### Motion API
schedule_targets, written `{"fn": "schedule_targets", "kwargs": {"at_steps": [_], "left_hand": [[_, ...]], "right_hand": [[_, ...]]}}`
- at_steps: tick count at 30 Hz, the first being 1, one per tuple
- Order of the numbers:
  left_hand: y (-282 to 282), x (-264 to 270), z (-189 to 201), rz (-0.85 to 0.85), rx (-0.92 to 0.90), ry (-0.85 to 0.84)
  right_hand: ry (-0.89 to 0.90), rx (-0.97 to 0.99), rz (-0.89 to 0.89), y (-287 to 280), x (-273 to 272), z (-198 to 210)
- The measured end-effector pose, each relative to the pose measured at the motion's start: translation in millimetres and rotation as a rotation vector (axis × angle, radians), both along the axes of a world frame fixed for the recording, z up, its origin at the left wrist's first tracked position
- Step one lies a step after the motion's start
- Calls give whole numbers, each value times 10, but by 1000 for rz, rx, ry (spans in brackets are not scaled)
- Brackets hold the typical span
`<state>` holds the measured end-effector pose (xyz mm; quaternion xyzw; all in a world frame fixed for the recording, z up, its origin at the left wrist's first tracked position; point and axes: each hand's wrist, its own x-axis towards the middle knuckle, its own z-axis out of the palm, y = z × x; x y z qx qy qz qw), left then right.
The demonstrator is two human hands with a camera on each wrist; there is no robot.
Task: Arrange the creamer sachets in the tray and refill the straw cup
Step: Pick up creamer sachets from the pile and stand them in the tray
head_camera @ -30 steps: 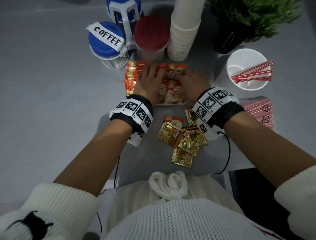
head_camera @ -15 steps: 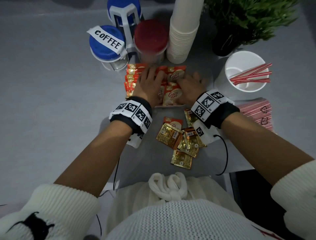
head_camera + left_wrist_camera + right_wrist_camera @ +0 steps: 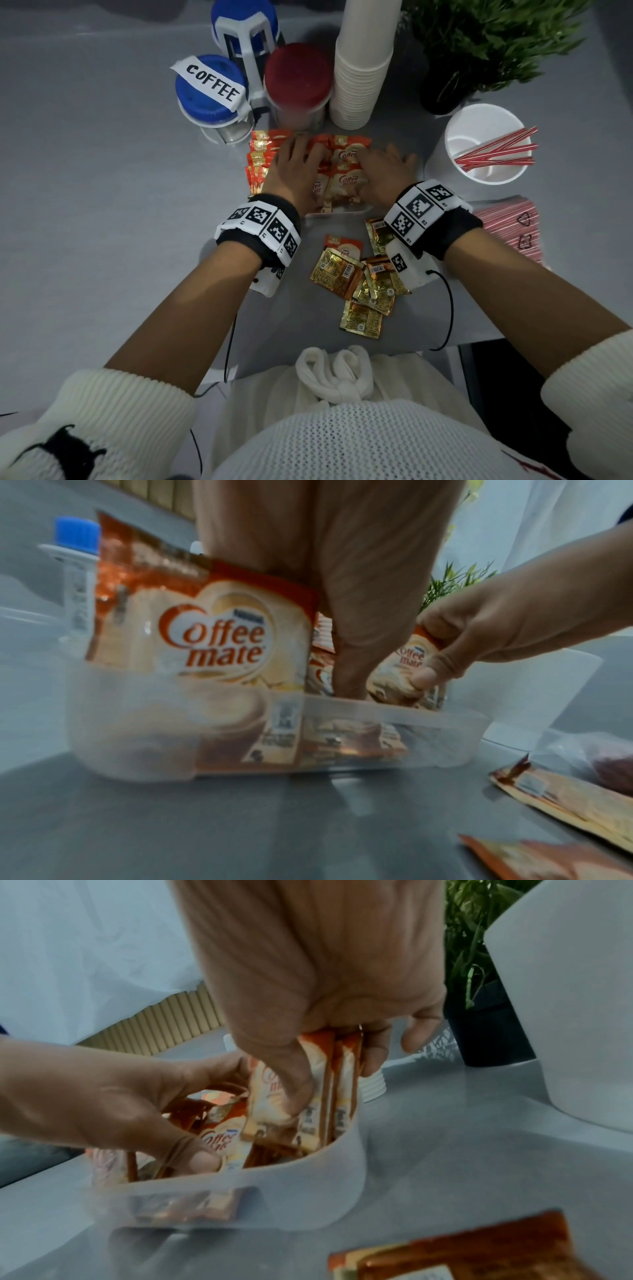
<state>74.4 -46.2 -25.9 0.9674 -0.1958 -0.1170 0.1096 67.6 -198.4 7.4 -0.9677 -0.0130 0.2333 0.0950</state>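
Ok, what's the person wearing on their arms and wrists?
Each wrist has a black band wrapped with white panels of square black-and-white markers, a white camera block beneath and a thin black cable. Cream ribbed knit sleeves are pushed up the forearms.

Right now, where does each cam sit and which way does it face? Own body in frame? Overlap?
Head: on the head, looking down at the table; both forearms, left hand and right hand in the tray.
Left wrist: low at table level, looking along the left hand into the tray; right hand enters.
Right wrist: above the right hand, fingers pinching creamer sachets.
Shared: tray, sachets, both hands.
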Motion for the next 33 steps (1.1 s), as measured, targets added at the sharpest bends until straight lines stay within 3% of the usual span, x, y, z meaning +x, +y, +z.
{"fn": "schedule_targets", "kwargs": {"at_steps": [4, 8, 14, 22, 26, 33], "left_hand": [[4, 12, -2, -8, 46, 14], [-2, 16, -9, -10, 51, 14], [18, 17, -6, -28, 16, -9], [40, -31, 7, -88, -23, -60], [26, -27, 61, -76, -34, -48], [6, -27, 39, -88, -16, -34]], "right_hand": [[-93, 39, -140, -16, 56, 14], [-160, 32, -164, 41, 70, -6], [-139, 89, -263, 16, 73, 26], [-28, -82, 35, 99, 108, -67], [-106, -112, 77, 113, 119, -135], [-269, 246, -115, 29, 90, -307]]}}
